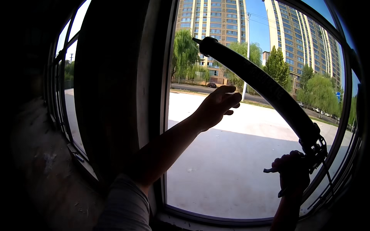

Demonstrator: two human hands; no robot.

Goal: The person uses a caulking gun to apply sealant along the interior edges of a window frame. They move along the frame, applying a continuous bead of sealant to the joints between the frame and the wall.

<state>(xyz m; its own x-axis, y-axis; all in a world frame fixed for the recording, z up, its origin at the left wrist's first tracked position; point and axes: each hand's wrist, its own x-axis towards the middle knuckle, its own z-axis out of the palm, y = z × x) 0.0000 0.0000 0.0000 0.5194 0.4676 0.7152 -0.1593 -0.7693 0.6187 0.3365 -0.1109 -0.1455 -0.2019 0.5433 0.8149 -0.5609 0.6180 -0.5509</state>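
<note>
My right hand (293, 171), dark against the light, is wrapped round the handle and trigger of a caulking gun (256, 77). The gun's long dark barrel slants up to the left, and its pointed nozzle (196, 40) is at the upper end. A thin rod hangs below the handle end. My left hand (216, 107) is raised below the barrel, apart from it. Its fingers are loosely bent and spread, and nothing shows in them. Behind both hands stands a large window (216, 154) in a dark frame.
A dark wall or pillar (110, 84) rises left of the window frame (156, 96). Farther left is another window (69, 96), above a dim floor (50, 161) with scattered bits. Outside are pale paving, a road, trees and tall buildings (216, 23).
</note>
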